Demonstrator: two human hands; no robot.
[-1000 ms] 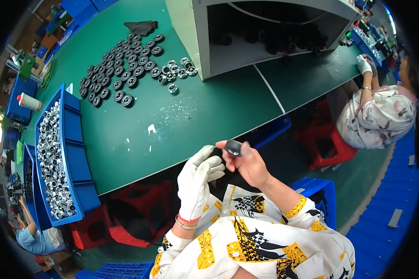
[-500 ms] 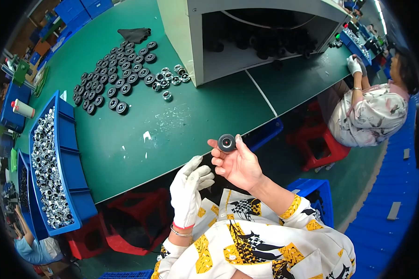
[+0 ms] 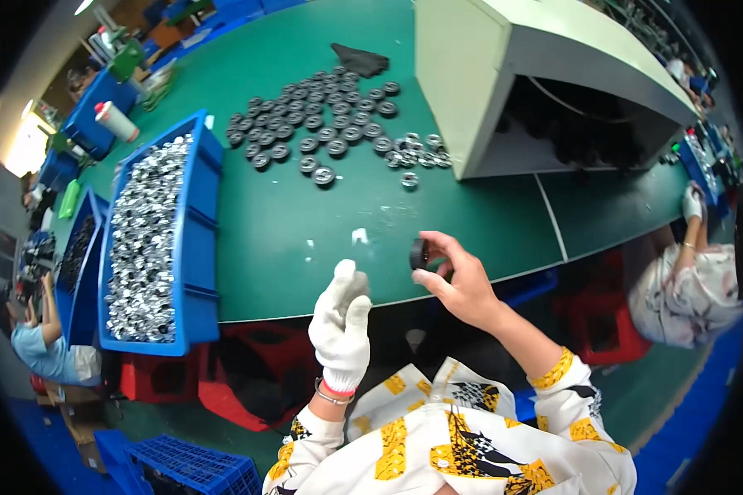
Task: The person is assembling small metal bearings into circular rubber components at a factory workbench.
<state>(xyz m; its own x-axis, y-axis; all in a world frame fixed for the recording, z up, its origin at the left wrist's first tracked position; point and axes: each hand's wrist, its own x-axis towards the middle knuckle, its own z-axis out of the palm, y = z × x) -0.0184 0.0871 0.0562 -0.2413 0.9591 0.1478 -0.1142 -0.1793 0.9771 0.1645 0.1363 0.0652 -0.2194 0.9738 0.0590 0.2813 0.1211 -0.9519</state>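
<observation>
Black and stubby, a wheel point(image 3: 419, 254) sat in the person's bare right hand point(image 3: 462, 285) in the head view, gripped between the thumb and bent fingers and turned nearly edge-on, at the left end of that hand. The near part of the green table point(image 3: 285, 223) showed behind it. The left hand point(image 3: 341, 326), in a white glove, was near the wheel but apart from it, to its left; the thumb stood off from loosely bent fingers, and the hand looked empty.

Ahead of the left hand, many more black wheels point(image 3: 312, 145) lay in a loose spread on the table, with a dark cloth point(image 3: 361, 61) beyond them. Small shiny silver parts point(image 3: 413, 153) were grouped beside the right end of that spread, ahead of the right hand, and one single silver piece point(image 3: 409, 181) lay closer to that hand. White scraps point(image 3: 359, 236) dotted the table just ahead of the left hand.

Left of the left hand was a long blue bin point(image 3: 196, 280) full of silver bits, and a white bottle point(image 3: 117, 122) with a red cap was farther off beyond it. Ahead and to the right of the right hand was a pale box point(image 3: 454, 91) with an open front; its dark contents were too dim to tell. Well to the right of the right hand sat a co-worker point(image 3: 689, 289).
</observation>
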